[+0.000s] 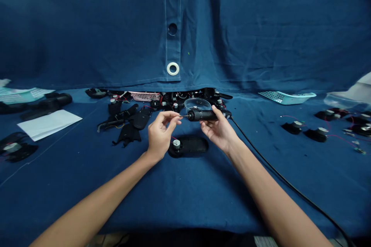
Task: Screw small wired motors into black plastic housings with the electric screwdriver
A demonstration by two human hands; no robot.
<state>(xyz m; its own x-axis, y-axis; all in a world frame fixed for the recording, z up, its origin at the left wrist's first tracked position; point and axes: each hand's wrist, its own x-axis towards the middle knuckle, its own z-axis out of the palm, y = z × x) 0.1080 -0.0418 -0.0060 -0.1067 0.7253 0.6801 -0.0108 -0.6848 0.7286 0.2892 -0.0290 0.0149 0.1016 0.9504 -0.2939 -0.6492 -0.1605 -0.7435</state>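
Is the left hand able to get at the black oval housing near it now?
Likely yes: the left hand sits right beside the housing, nothing between them, though its fingers are at the bit of the corded tool.

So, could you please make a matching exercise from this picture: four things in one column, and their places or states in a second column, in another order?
Things:
1. Left hand
2. Right hand
3. Black cable
4. Pink plastic basket

Places or states:
A. Runs toward lower right across the blue cloth
B. Holds the black rotary tool
C. Sits among black parts
D. Fingertips at the thin metal bit

Pairs: 1-D, 2-B, 3-A, 4-C
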